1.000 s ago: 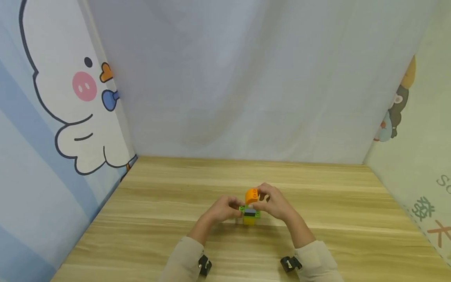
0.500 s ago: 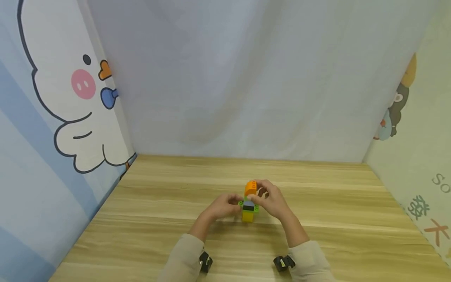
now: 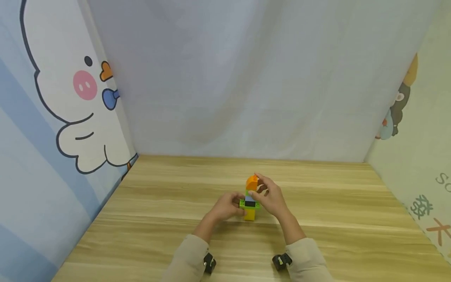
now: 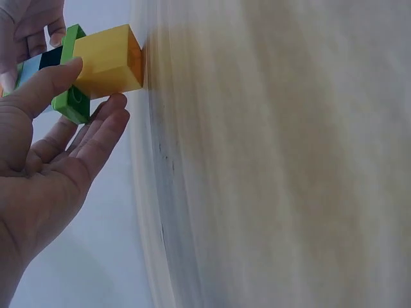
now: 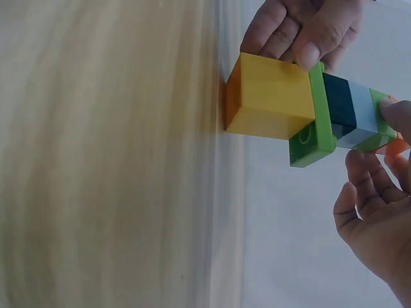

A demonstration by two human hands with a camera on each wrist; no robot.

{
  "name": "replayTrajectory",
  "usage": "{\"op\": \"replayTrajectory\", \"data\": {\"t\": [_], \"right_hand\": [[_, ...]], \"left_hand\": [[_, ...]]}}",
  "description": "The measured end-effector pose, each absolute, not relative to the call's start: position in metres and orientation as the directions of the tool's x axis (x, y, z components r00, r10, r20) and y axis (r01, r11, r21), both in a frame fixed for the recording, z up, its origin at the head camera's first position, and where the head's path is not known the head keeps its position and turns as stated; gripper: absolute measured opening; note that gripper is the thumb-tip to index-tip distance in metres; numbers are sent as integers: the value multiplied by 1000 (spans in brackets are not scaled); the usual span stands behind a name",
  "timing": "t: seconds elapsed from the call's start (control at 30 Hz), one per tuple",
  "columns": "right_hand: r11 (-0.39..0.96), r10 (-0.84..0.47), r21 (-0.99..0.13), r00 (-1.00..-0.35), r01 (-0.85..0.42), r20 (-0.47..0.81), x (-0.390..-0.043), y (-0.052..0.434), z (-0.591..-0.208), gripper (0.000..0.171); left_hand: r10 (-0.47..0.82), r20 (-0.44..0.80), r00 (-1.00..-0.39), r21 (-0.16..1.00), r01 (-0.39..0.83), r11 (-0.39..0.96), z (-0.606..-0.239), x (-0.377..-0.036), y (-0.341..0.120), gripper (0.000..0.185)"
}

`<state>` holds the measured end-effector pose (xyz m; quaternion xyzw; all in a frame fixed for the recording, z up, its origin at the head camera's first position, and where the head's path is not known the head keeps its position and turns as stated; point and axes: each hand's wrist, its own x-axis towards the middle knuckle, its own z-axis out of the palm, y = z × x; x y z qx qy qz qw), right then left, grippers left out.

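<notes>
Mid-desk, the left hand (image 3: 225,207) pinches the yellow base of the block tower (image 3: 249,207) while the right hand (image 3: 269,197) fingers clamp the orange block (image 3: 251,182) on top — best pressed straight down, base held firm against tipping.

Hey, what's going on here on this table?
A person is working on a small block tower standing on a wooden table. From the bottom up it has a yellow block, a green plate, a black piece and a light blue piece, with an orange block on top. The left hand steadies the lower part with its fingers at the yellow block and green plate. The right hand pinches the orange block at the top.
</notes>
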<state>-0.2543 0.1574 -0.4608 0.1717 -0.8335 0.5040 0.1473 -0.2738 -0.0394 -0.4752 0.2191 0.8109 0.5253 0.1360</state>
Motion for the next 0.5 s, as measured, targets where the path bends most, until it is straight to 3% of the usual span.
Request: {"op": "replayTrajectory", "data": {"t": [0.5], "right_hand": [[401,-239,-833,-921,-382,307,-263,166,-471,78]], "left_hand": [[456,-1,-890,887,210,412,-474,-275,-34,49]]}}
